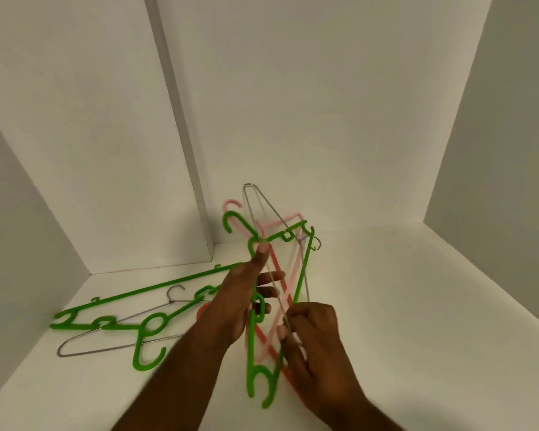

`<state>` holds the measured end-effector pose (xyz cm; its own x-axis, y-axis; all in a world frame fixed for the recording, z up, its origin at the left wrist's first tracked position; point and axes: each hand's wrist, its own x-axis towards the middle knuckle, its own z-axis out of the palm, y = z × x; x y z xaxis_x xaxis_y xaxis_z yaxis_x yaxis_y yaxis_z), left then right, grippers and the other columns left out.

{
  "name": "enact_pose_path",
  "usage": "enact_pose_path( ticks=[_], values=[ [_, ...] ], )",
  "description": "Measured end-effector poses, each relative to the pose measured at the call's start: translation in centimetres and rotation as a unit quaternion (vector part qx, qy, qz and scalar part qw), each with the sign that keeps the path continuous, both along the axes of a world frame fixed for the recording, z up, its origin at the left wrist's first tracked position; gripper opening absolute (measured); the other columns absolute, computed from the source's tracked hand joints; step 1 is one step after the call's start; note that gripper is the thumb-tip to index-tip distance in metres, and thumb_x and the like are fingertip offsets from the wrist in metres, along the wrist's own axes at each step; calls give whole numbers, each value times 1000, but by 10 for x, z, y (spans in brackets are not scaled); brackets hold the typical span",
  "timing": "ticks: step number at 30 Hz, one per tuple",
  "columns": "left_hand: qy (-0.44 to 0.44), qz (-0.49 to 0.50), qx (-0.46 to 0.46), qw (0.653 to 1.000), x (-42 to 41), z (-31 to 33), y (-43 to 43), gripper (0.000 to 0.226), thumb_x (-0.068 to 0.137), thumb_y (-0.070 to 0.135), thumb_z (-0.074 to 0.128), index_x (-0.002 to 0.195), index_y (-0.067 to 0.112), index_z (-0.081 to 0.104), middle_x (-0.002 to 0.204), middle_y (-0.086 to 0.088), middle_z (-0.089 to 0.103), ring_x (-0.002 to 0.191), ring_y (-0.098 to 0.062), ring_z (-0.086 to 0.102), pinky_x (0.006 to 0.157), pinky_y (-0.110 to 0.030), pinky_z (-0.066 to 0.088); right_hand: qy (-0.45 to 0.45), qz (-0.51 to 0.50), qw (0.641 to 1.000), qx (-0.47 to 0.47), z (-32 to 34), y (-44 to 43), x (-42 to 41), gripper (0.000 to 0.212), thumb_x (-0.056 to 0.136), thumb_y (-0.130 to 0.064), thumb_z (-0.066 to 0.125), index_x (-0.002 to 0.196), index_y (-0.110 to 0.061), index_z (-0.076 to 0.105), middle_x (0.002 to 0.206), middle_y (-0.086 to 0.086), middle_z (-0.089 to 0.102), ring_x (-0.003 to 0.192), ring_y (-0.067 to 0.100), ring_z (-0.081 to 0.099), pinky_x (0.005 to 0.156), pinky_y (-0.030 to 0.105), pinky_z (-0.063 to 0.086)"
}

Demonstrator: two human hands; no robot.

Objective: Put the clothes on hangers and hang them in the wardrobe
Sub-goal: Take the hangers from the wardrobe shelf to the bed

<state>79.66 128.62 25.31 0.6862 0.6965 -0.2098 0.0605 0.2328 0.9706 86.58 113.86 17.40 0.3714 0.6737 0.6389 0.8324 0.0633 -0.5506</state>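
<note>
hangers [302, 275], which i am judging light, stiff and quick to snag, are hanging over the wardrobe floor [386, 290] while i am gripping the bunch in my left hand [240, 303] and pinching 1 springy wire bar [282, 315] with my right hand [315, 343].

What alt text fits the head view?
Left hand and right hand hold a tangled bunch of green, pink, red and wire hangers over a white surface. More green and wire hangers lie at left.

A bundle of hangers [301, 275] rises between the fingers [262, 251] of the left hand [237, 300] and right hand [315, 337]. Left of the fingers, loose hangers [136, 353] lie overlapping on the shelf floor [402, 306] (divider panel [181, 150] behind them).
</note>
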Motion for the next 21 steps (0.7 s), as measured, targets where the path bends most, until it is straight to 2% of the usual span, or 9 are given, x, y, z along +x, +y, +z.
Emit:
enact_pose_path(
  ticks=[3,6,8,10,12,14,15,17,21],
  values=[
    [-30,9,-18,999,-5,-1,-9,26,96,32,66,113,13,60,108,-6,77,89,-23,73,70,-36,51,-36,56,997,-38,1,2,-8,25,105,-40,46,101,-21,61,119,-14,50,111,7,44,90,25,47],
    [-93,86,-38,991,-17,4,-10,12,98,7,61,109,5,60,96,-10,77,65,-17,67,60,-31,56,-15,117,992,-37,6,-1,-11,28,103,-51,47,118,-30,59,142,-14,42,127,6,44,96,25,51],
    [-108,119,1,987,-32,15,-5,13,98,8,60,111,4,59,92,-10,74,50,-12,51,50,-28,53,53,110,992,-17,11,-4,-8,37,101,-54,49,133,-35,51,152,-14,32,135,10,43,98,21,49],
    [-83,138,81,984,-51,26,4,18,98,17,63,110,4,61,83,-7,71,45,-11,41,44,-26,43,77,51,995,-33,14,-1,0,41,99,-57,48,135,-37,47,148,-18,33,133,7,43,95,25,50],
    [-45,150,149,976,-73,34,11,21,98,24,63,107,5,62,78,-5,68,45,-13,39,43,-25,37,3,-22,987,-159,15,7,13,48,96,-62,45,137,-37,45,142,-16,34,131,8,39,96,31,51],
    [-4,154,195,969,-92,39,14,19,99,25,62,109,8,63,77,-6,69,44,-13,41,43,-25,37,-44,-60,931,-356,18,16,19,72,90,-72,46,147,-29,36,142,-5,33,131,17,35,100,36,48],
    [14,152,218,964,-98,41,13,17,100,25,61,109,11,63,77,-6,69,43,-12,43,42,-25,38,-46,-68,903,-421,19,19,21,83,86,-77,48,149,-24,33,140,-1,34,128,19,36,100,37,47],
    [52,148,269,950,-109,44,11,13,100,26,59,109,17,63,77,-6,71,43,-11,46,43,-24,41,-28,-70,876,-476,23,26,18,93,82,-79,54,149,-17,32,138,5,36,125,22,40,98,37,48],
    [102,151,346,920,-128,48,13,9,100,28,61,108,24,62,75,-2,73,45,-5,52,46,-16,44,2,-65,840,-539,42,39,16,87,82,-69,67,142,-12,40,134,9,40,119,24,48,92,34,48]
  ],
)
